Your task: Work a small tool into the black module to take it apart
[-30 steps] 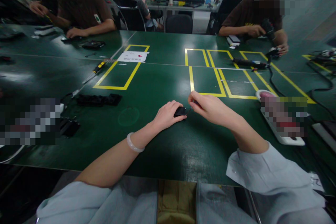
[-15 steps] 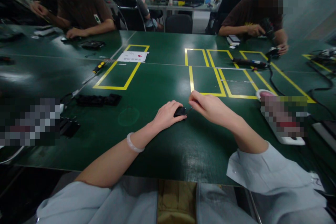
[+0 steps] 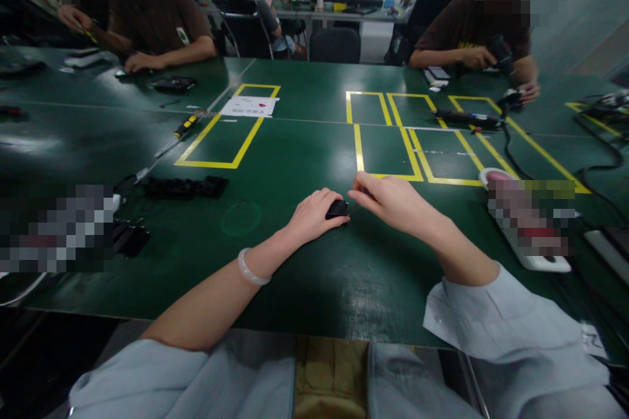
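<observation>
Green and glossy, the table [image 3: 295, 157] runs wide across the head view, marked with yellow tape rectangles [image 3: 227, 124], and other people sit working along its far edge. Near the front middle lies a small black part [image 3: 337, 209], flat on the table, its long axis running roughly left to right, with its right end toward the right hand. The left hand [image 3: 310, 216] rests over the part's left end, fingers curled down and pressing on it, so its grip is clamped on the small black part. The right hand [image 3: 388, 201] sits just beside the part's right end, thumb and forefinger pinched together on a thin dark tool [image 3: 354, 204] whose tip points left and down at the part; whether the tip touches it I cannot tell. A white bangle [image 3: 251, 270] circles the left wrist. Well apart to the left lies a black strip [image 3: 185, 186], and farther back a yellow-handled screwdriver [image 3: 187, 124] points diagonally toward the far right.
</observation>
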`<action>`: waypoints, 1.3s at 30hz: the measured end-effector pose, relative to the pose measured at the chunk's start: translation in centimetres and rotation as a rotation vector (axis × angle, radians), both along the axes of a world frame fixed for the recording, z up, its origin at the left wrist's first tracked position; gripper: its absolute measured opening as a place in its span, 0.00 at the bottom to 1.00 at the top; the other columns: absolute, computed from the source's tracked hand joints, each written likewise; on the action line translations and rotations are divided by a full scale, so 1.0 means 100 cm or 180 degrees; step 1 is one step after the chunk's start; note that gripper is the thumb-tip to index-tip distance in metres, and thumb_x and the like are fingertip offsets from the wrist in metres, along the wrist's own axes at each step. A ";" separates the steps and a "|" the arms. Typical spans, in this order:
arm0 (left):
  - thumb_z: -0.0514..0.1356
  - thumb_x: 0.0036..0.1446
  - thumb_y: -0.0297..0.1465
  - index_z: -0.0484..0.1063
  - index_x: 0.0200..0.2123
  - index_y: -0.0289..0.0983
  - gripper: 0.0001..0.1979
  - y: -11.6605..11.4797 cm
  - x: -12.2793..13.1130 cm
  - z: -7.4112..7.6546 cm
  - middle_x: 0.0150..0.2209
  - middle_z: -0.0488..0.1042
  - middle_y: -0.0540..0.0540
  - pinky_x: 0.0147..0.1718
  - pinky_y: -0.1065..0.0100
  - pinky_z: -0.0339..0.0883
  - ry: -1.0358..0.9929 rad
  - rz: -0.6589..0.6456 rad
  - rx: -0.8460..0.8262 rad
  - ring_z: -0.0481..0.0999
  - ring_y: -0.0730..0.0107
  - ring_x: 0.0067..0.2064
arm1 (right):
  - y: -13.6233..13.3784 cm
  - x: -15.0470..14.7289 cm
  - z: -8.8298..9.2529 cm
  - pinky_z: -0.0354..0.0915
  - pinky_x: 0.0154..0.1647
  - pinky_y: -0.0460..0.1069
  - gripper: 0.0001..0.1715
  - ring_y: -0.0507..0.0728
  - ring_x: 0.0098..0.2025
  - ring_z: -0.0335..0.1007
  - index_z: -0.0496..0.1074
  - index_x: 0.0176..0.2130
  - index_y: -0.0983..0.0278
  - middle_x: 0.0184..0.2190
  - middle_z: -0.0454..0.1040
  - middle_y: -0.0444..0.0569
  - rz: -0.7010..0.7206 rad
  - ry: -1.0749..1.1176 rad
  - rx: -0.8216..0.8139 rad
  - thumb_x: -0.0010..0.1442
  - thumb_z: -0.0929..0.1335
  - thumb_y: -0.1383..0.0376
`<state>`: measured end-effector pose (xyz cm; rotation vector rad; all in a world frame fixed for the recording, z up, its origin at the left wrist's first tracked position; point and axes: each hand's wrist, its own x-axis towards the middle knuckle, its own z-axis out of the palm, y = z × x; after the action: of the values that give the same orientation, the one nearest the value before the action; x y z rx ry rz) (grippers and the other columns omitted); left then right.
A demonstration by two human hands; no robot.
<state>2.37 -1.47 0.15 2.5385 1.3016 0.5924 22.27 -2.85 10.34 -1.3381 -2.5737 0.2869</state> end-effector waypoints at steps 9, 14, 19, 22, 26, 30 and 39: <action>0.58 0.58 0.48 0.67 0.46 0.40 0.20 0.000 -0.001 0.001 0.43 0.69 0.46 0.42 0.62 0.66 -0.0034 -0.0071 -0.0029 0.70 0.61 0.44 | -0.002 0.001 0.006 0.50 0.29 0.46 0.08 0.53 0.28 0.63 0.62 0.41 0.61 0.28 0.69 0.45 0.0249 0.0095 -0.0151 0.64 0.58 0.63; 0.58 0.57 0.49 0.67 0.45 0.40 0.21 0.001 0.000 -0.001 0.42 0.69 0.46 0.41 0.62 0.66 0.0020 0.0027 -0.0012 0.70 0.60 0.43 | 0.000 0.000 0.003 0.49 0.28 0.46 0.11 0.53 0.27 0.63 0.64 0.40 0.61 0.25 0.68 0.44 0.0121 0.0104 -0.0083 0.66 0.58 0.58; 0.58 0.57 0.48 0.67 0.46 0.40 0.21 0.001 0.001 -0.002 0.42 0.69 0.46 0.42 0.61 0.66 -0.0028 0.0002 -0.0049 0.70 0.60 0.44 | 0.000 -0.001 0.000 0.48 0.27 0.46 0.12 0.53 0.26 0.62 0.64 0.41 0.62 0.25 0.68 0.44 0.0115 0.0111 -0.0072 0.67 0.57 0.58; 0.58 0.57 0.48 0.67 0.46 0.41 0.20 0.000 0.000 -0.001 0.43 0.69 0.46 0.43 0.62 0.66 -0.0084 -0.0036 -0.0042 0.70 0.60 0.45 | -0.001 0.001 0.002 0.49 0.28 0.46 0.10 0.53 0.26 0.62 0.63 0.42 0.62 0.26 0.68 0.44 0.0129 0.0144 -0.0076 0.66 0.57 0.62; 0.58 0.58 0.48 0.67 0.45 0.40 0.20 0.000 0.000 0.000 0.43 0.69 0.46 0.42 0.62 0.66 -0.0051 -0.0031 -0.0029 0.70 0.60 0.44 | -0.001 0.003 0.003 0.49 0.28 0.46 0.07 0.52 0.27 0.62 0.62 0.40 0.61 0.27 0.68 0.44 0.0146 0.0175 -0.0072 0.64 0.58 0.63; 0.58 0.58 0.49 0.67 0.45 0.39 0.21 0.001 0.000 -0.001 0.42 0.70 0.46 0.41 0.62 0.66 -0.0029 -0.0040 -0.0006 0.70 0.60 0.44 | 0.000 0.002 0.001 0.49 0.27 0.46 0.10 0.53 0.27 0.63 0.63 0.40 0.61 0.26 0.68 0.44 0.0069 0.0177 -0.0004 0.66 0.58 0.58; 0.58 0.58 0.48 0.67 0.46 0.40 0.20 0.001 0.000 -0.001 0.43 0.69 0.46 0.43 0.62 0.65 -0.0042 -0.0063 -0.0043 0.70 0.60 0.45 | 0.000 0.001 0.002 0.48 0.28 0.46 0.09 0.53 0.27 0.62 0.62 0.43 0.62 0.26 0.68 0.44 0.0036 0.0104 0.0013 0.66 0.57 0.62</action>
<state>2.34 -1.40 0.10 2.5292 1.2705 0.5933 22.34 -2.84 10.50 -1.3071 -2.5544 0.3025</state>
